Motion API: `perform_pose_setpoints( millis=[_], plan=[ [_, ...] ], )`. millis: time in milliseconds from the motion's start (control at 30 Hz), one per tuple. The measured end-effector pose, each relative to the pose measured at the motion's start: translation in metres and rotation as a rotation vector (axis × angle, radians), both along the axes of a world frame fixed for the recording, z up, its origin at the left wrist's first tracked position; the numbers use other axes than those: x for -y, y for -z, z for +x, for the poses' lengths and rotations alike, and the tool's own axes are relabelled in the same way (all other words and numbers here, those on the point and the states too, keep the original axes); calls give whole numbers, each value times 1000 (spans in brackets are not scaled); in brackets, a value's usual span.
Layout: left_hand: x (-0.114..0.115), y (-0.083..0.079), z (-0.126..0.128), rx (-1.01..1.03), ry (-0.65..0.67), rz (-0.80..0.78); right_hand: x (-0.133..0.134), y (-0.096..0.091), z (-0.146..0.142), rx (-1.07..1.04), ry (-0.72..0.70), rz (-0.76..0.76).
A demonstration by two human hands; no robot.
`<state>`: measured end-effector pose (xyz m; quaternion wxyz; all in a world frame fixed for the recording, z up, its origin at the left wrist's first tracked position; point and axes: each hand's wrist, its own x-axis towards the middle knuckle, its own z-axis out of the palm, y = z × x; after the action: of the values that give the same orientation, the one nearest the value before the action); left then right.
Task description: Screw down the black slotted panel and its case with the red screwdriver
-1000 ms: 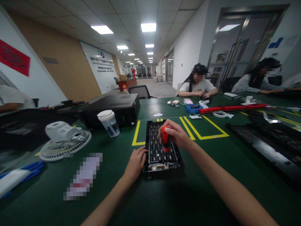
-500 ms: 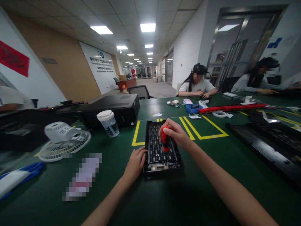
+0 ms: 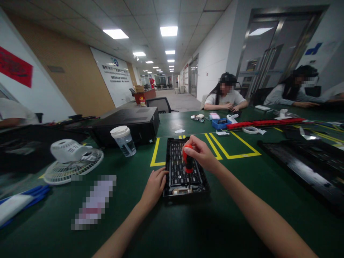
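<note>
A black rectangular panel [image 3: 177, 150] with a grid of cells lies flat on the green table in front of me. My right hand [image 3: 200, 154] is closed round a red-handled screwdriver [image 3: 187, 162], held upright with its tip down on the near part of the panel. My left hand [image 3: 154, 186] rests with fingers bent against the panel's near left edge, bracing it.
A small white fan [image 3: 72, 161], a lidded plastic cup [image 3: 124, 140] and a black box [image 3: 129, 125] stand to the left. Long black panels [image 3: 303, 161] lie at right. Two seated people [image 3: 225, 96] work across the table beside a blue tray [image 3: 220, 123] and red strips. Yellow tape lines [image 3: 233, 145] mark the tabletop.
My right hand has turned slightly on the screwdriver handle, which stays upright at the same spot. My left hand and the panel have not moved.
</note>
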<state>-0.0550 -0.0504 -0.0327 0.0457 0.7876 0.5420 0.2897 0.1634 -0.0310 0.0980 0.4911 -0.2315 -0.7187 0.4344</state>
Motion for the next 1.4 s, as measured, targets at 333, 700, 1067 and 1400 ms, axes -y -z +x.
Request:
perform_pose_setpoints(
  millis=[333,700,1067,1400],
  plan=[
    [1,-1,1,-4,-10,-22,3,-1,0,53,84,36],
    [-2,1,0,-15,-8,-24,5,-3,-1,84,176,88],
    [-2,3,-1,4,5,-7,7,-2,-3,147,338,127],
    [1,-2,1,-1,-11,-22,10,0,-7,141,468,203]
  ],
)
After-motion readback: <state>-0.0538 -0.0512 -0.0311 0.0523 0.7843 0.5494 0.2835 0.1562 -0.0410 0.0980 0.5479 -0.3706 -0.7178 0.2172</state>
